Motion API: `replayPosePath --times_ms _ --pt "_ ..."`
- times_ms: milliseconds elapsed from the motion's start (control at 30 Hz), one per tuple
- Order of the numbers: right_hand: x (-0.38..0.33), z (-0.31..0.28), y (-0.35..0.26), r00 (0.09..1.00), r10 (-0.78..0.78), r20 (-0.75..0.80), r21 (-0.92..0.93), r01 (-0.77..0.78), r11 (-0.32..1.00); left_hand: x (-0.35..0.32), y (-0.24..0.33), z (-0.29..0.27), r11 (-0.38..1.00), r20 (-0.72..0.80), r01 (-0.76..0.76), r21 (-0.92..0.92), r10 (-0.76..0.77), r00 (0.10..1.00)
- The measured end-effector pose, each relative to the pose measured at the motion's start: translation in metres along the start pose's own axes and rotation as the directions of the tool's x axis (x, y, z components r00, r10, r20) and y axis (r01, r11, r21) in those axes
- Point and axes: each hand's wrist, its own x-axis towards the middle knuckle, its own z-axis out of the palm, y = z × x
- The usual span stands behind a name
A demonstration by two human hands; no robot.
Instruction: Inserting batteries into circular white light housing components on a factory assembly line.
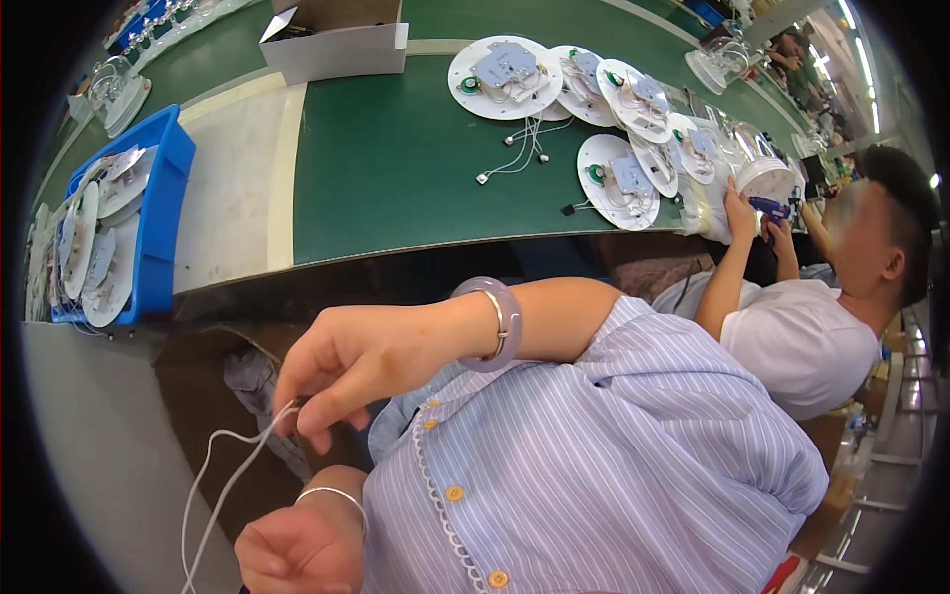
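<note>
My right hand [332, 371], with a pale purple bangle [500, 322] on its wrist, reaches across my striped blue shirt [614, 465]. It pinches a thin white wire [233, 465] between thumb and fingers. The wire hangs in two strands down to the lower left and leaves the picture there. My left hand [297, 554], wearing a thin silver bracelet [332, 495], sits at the bottom edge with its fingers curled. It lies just right of the hanging wire, and nothing shows in its grip.
A green conveyor belt [396, 168] carries several white round plates [505, 74] with small boards and loose wires. A blue bin [163, 218] of round discs stands at the left and a cardboard box [336, 45] behind. At the right a co-worker's hands [752, 213] hold a blue tool.
</note>
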Motion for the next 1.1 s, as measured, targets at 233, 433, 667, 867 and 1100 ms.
replayPosePath --times_ms 233,433,667,867,1100 --pt "0.011 -0.001 0.010 0.995 0.026 0.095 0.073 -0.033 0.997 0.004 -0.010 0.007 0.987 -0.008 -0.159 -0.010 0.159 0.987" --pt "0.021 -0.002 0.027 0.992 -0.044 0.116 0.111 0.031 0.993 0.006 -0.017 0.013 0.909 -0.097 -0.289 0.299 0.331 0.939" --pt "0.027 -0.001 0.023 0.981 -0.132 0.140 0.086 0.120 0.989 0.009 -0.019 0.019 0.890 -0.164 -0.327 0.317 0.391 0.906" --pt "0.025 0.004 0.019 0.978 -0.150 0.144 0.179 0.123 0.976 0.011 -0.023 0.021 0.860 -0.161 -0.342 0.379 0.425 0.891" --pt "0.023 0.003 0.016 0.976 -0.128 0.176 0.141 0.104 0.985 0.011 -0.022 0.023 0.847 -0.178 -0.345 0.405 0.443 0.879"
